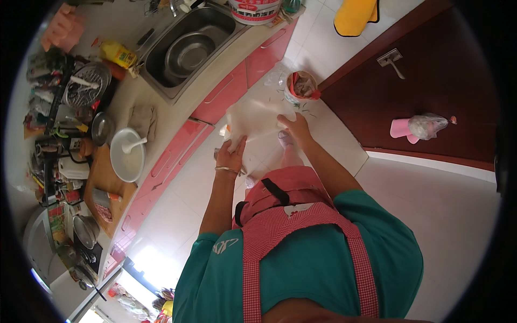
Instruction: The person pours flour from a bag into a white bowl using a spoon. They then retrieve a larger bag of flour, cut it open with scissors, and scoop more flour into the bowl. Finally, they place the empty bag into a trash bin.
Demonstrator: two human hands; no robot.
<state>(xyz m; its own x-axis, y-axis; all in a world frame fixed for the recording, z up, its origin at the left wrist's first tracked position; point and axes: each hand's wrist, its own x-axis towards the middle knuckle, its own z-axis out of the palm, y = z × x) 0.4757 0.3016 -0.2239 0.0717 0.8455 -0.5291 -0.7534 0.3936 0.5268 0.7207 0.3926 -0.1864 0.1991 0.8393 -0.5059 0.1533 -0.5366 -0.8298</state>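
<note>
My left hand (231,155), with a bangle at the wrist, grips one side of a translucent plastic bag (258,119). On the other side my right hand (294,126) pinches the bag's edge between thumb and fingers. Spread out between both hands, the bag hangs above the tiled floor. A small white and orange item (225,130) shows near my left fingers; what it is I cannot tell. Beyond the right hand stands a waste bin (301,85) with a red liner and rubbish in it.
To the left runs a counter with a sink (155,66) holding a metal basin (190,54), a white bowl (117,161) with a spoon, and a cleaver (101,199) beside minced meat on a wooden board (91,177). A brown door (436,93) is at the right. Green scraps lie by the bin.
</note>
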